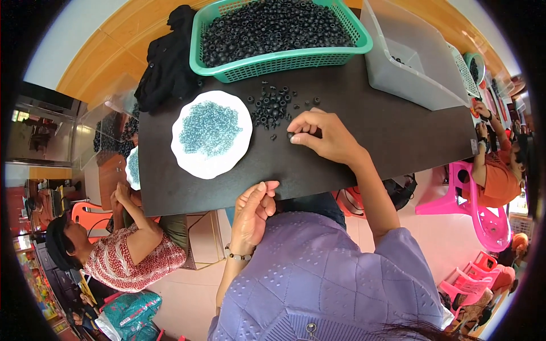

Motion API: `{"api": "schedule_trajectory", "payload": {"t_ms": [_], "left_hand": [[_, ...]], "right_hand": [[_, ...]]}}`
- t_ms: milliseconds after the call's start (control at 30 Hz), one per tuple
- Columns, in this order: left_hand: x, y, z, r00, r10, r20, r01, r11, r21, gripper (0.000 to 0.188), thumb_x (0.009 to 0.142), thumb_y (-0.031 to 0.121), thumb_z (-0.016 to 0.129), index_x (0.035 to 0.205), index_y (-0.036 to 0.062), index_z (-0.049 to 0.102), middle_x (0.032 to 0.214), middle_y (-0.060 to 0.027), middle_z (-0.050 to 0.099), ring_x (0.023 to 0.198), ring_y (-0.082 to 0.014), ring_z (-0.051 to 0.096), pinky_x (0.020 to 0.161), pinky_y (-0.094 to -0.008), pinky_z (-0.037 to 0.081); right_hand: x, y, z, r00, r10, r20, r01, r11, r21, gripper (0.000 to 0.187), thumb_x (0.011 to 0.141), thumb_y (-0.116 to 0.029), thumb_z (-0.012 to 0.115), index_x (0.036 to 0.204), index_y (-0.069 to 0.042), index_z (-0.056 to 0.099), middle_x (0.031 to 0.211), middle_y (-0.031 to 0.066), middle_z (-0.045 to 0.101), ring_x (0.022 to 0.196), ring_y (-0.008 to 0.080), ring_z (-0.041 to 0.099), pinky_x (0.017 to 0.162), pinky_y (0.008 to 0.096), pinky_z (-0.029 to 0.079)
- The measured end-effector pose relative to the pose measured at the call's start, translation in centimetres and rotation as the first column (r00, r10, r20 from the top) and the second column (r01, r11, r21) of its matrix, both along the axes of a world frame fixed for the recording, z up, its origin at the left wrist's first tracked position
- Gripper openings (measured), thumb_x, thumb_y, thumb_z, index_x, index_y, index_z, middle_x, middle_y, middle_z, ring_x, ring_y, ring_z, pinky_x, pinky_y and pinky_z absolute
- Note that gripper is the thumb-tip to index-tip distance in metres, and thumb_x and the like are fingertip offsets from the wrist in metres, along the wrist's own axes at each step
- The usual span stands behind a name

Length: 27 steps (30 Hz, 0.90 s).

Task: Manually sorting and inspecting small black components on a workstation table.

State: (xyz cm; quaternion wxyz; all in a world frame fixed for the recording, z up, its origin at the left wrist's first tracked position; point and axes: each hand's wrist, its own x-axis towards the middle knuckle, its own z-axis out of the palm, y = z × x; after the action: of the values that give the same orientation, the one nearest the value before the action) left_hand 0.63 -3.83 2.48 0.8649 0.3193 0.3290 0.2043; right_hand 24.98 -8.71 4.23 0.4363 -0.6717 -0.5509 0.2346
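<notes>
Over the dark table, my right hand [325, 135] pinches a small black bead-like piece [291, 136] between thumb and fingertips. Just beyond it lies a loose heap of similar round black pieces [273, 106], some showing holes. My left hand [253, 213] is at the table's near edge, thumb pressed to the curled fingers. Whatever it may hold is too small to make out. To the left of the heap stands a white scalloped plate [210, 168] with a spread of tiny blue-green clear beads [210, 128].
A green basket [278, 67] full of black pieces stands at the table's far side. Right of it is a translucent plastic bin [418, 79]; a black cloth [169, 68] lies left. Another person [133, 244] sits at left, others at right near pink chairs [475, 204].
</notes>
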Motion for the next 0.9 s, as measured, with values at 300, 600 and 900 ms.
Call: {"api": "schedule_trajectory", "payload": {"t_ms": [300,600,900], "left_hand": [[1.5,0.0,2.1,0.992,-0.045,0.115,0.048,0.999,-0.021,0.033,0.096,0.028,0.056,0.111,-0.0008,0.064,0.086,-0.0019,0.061,0.065,-0.007,0.048,0.059,-0.0208,0.04],[1.4,-0.3,1.8,0.977,-0.028,0.213,0.047,0.996,-0.082,0.034,0.097,0.03,0.055,0.113,0.0011,0.062,0.082,-0.0004,0.061,0.065,-0.0068,0.049,0.06,-0.0212,0.041],[1.0,-0.2,0.6,0.988,0.032,0.148,-0.03,0.999,-0.014,0.024,0.094,0.026,0.06,0.105,0.0051,0.065,0.077,0.0015,0.061,0.064,-0.0058,0.051,0.06,-0.0202,0.043]], "right_hand": [[-4.4,-2.0,0.7,0.681,0.25,-0.688,-0.137,0.967,0.215,0.014,0.085,-0.01,0.068,0.092,0.0,0.062,0.094,0.0075,0.057,0.088,0.0143,0.055,0.079,0.0282,0.044],[-6.3,-1.4,0.6,0.937,0.222,-0.269,-0.12,0.93,0.349,0.017,0.075,-0.009,0.074,0.088,-0.006,0.064,0.094,0.0059,0.064,0.088,0.0168,0.054,0.078,0.03,0.044],[-7.0,-1.8,2.3,0.995,0.079,0.068,-0.098,0.937,0.336,0.024,0.067,-0.004,0.077,0.086,-0.009,0.064,0.09,0.0026,0.066,0.085,0.0226,0.055,0.076,0.0322,0.043]]}}
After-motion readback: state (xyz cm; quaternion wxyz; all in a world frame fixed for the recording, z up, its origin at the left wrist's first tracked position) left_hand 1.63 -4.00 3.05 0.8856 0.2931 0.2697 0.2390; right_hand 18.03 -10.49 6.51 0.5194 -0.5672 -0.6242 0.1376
